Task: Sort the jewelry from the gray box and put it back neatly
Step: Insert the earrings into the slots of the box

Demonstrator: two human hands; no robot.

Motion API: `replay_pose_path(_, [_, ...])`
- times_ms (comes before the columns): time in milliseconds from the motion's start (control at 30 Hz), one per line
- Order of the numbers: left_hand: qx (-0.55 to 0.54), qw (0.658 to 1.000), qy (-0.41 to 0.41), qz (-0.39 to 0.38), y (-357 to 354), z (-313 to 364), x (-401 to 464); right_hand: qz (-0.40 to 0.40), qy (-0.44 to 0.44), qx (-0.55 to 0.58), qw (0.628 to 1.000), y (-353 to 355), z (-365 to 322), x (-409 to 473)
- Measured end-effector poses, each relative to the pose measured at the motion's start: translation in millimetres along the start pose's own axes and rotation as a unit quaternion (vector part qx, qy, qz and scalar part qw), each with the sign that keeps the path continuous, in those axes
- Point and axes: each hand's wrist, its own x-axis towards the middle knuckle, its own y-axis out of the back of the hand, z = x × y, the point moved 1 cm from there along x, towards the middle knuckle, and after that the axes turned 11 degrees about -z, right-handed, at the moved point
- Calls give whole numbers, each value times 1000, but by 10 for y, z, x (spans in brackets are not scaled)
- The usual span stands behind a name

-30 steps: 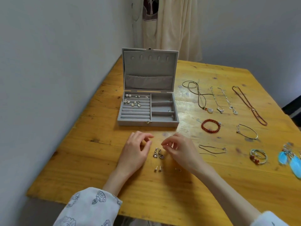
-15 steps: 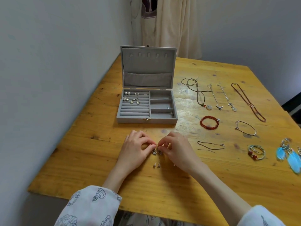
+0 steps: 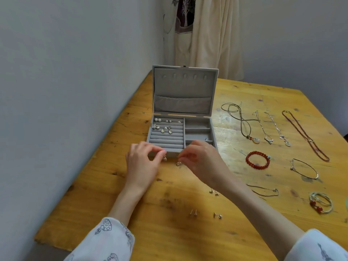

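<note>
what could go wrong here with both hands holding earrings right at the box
Each hand, left and right, pinches one small dangling earring by its top alone; either might slip and drop onto the table. The right forearm hangs over loose studs and could sweep them. The free ring rolls are narrow, so a hook may miss.

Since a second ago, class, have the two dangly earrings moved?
Yes. The dangly earrings have left the table; one hangs from each hand, close before the gray box.
</note>
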Motion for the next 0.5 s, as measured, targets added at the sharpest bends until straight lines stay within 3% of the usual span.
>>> replay_pose_path(233, [92,995,41,-14,237,-256,589,-41,23,16,999,-77,-90,591])
replay_pose_path(500, [181,981,44,-50,129,-329,844,-60,-39,3,997,-247,65,1013])
